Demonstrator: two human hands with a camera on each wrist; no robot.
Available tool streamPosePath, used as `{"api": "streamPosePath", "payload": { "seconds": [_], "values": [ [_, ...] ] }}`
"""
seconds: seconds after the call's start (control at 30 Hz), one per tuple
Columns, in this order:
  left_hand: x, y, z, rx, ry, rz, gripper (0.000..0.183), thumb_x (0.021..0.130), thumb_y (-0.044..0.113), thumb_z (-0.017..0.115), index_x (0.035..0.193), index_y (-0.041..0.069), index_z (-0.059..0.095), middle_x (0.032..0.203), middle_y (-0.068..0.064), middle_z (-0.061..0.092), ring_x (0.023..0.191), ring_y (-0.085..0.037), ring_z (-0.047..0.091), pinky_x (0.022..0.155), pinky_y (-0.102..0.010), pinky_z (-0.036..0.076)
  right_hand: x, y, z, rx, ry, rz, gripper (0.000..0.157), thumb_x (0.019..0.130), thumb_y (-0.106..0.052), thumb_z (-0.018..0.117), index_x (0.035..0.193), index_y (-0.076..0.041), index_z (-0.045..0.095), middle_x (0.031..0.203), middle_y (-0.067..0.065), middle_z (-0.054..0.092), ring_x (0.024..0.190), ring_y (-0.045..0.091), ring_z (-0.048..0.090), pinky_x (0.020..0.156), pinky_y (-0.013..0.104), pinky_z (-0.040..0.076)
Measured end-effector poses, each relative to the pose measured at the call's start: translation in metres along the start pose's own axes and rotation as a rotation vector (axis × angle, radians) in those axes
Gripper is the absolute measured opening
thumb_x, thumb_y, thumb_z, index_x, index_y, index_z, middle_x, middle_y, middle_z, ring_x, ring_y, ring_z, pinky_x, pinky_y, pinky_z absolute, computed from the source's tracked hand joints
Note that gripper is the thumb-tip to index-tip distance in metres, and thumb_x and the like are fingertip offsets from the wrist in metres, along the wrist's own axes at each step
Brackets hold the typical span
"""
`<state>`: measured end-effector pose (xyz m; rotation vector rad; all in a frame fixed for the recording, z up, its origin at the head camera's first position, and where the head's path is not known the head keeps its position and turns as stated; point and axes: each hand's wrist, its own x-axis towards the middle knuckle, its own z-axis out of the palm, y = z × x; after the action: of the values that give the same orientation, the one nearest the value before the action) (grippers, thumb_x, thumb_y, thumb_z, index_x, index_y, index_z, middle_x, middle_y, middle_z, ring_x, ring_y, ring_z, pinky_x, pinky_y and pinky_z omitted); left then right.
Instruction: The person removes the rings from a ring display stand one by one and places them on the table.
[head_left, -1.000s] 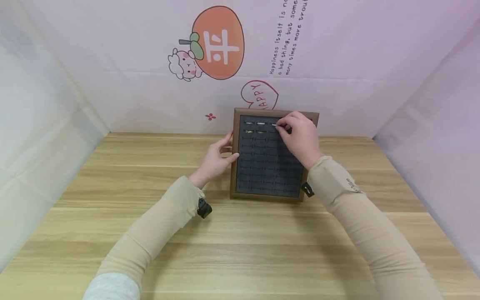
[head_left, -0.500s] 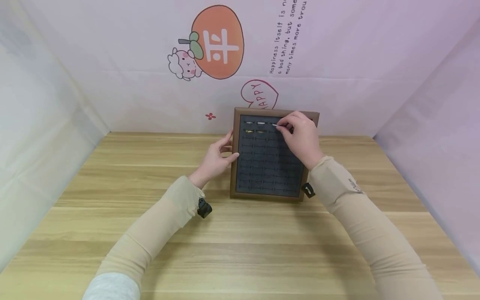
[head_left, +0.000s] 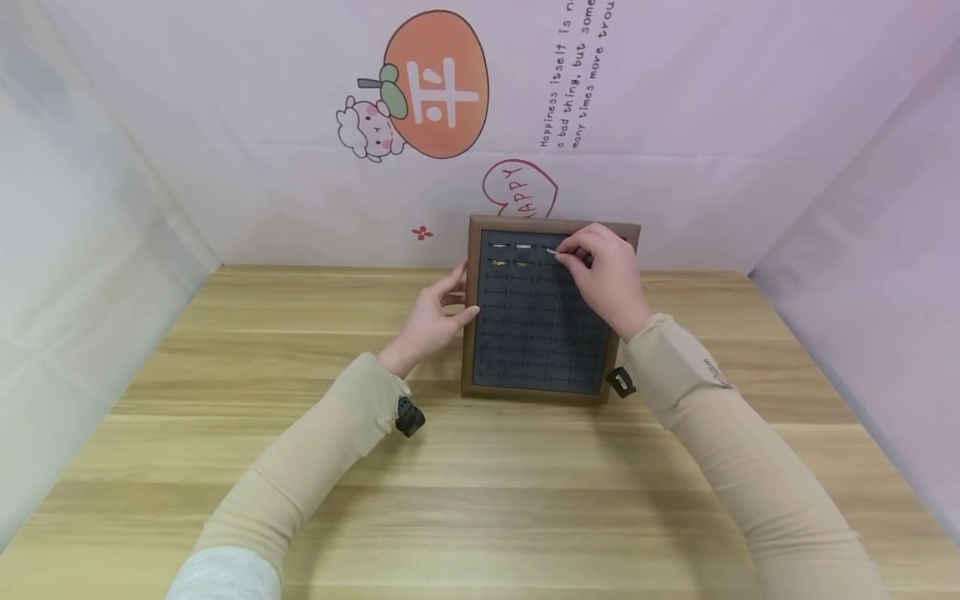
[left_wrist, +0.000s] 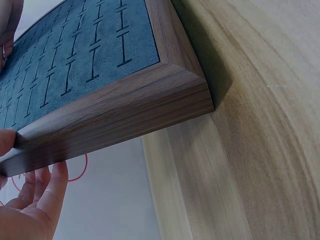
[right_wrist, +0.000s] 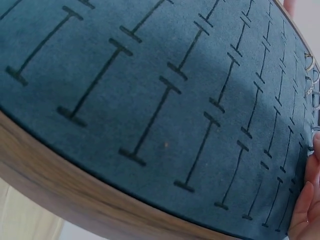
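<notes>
A wood-framed ring display tray (head_left: 536,350) with a dark blue slotted pad stands propped up near the back wall. My left hand (head_left: 429,323) grips its left side, thumb on the front of the frame and fingers behind, as the left wrist view also shows. At the top row my right hand (head_left: 609,279) pinches a silver ring (head_left: 551,251) between thumb and fingertips, at the third slot; whether it sits in the slot is hidden by the fingers. Left of it are two silver rings (head_left: 523,246) in slots, with two gold rings (head_left: 498,262) below.
The tray rests on a wood-grain table (head_left: 480,500). Behind it hangs a white cloth wall (head_left: 285,192) with printed drawings and lettering, and pale cloth sides stand left and right. Black wrist cameras (head_left: 408,417) hang under both sleeves.
My right hand has shifted very slightly right with the pinched ring, which now looks more tilted. My left hand and the tray stay put.
</notes>
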<state>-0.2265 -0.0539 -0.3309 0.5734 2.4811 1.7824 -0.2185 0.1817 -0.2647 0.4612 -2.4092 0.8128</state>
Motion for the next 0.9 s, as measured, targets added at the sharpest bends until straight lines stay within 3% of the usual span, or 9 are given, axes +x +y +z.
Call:
{"api": "streamPosePath", "payload": {
  "seconds": [0.37, 0.73, 0.9],
  "values": [
    [-0.0018, 0.0003, 0.0016, -0.012, 0.006, -0.012, 0.073, 0.089, -0.001, 0.06, 0.151, 0.016, 0.025, 0.134, -0.019, 0.048, 0.117, -0.033, 0.053, 0.094, -0.041, 0.051, -0.0036, 0.0019, -0.0019, 0.049, 0.002, 0.013, 0.009, 0.087, -0.006, 0.066, 0.09, 0.002, 0.069, 0.092, 0.014, 0.064, 0.081, 0.025, 0.058, 0.074, 0.037, 0.049],
    [0.0002, -0.0009, 0.0013, -0.015, 0.01, -0.006, 0.072, 0.089, -0.001, 0.06, 0.151, 0.016, 0.025, 0.133, -0.02, 0.049, 0.116, -0.033, 0.053, 0.094, -0.041, 0.051, -0.0065, 0.0062, -0.0058, 0.095, 0.004, -0.005, 0.008, 0.086, -0.005, 0.067, 0.089, 0.002, 0.07, 0.09, 0.014, 0.065, 0.079, 0.022, 0.058, 0.07, 0.021, 0.043],
    [0.0008, -0.0013, 0.001, -0.015, 0.01, -0.009, 0.072, 0.09, -0.001, 0.06, 0.151, 0.016, 0.025, 0.133, -0.02, 0.049, 0.117, -0.033, 0.053, 0.094, -0.041, 0.051, -0.0078, 0.0097, -0.0073, 0.134, 0.015, 0.029, 0.008, 0.086, -0.004, 0.068, 0.09, 0.003, 0.069, 0.091, 0.014, 0.065, 0.077, 0.009, 0.055, 0.071, 0.015, 0.043]
  ]
}}
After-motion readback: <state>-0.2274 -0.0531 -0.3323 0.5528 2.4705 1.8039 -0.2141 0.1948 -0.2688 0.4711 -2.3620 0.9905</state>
